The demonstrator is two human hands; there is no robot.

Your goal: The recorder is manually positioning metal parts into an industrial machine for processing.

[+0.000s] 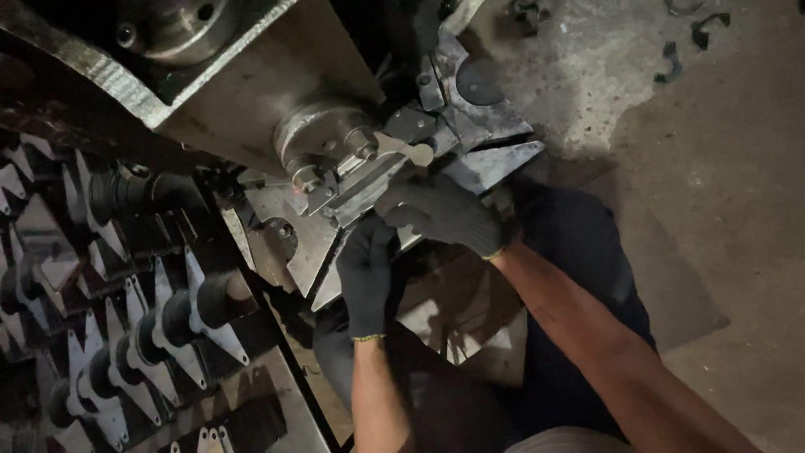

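Both hands wear dark knit gloves. My right hand (444,211) grips a flat, pale metal blank (402,151) with a rounded tip, pressing it against the steel fixture (360,180) of a heavy press machine (268,92). My left hand (366,273) reaches up under the fixture, its fingers touching the lower edge of the metal plate (306,252); whether it holds anything is hidden.
A rack (126,277) at the left holds several rows of flat pointed metal blanks on dark rods. Grey concrete floor (713,168) lies at the right, with metal scraps (671,63) scattered near the top. My dark trousers (579,252) fill the middle.
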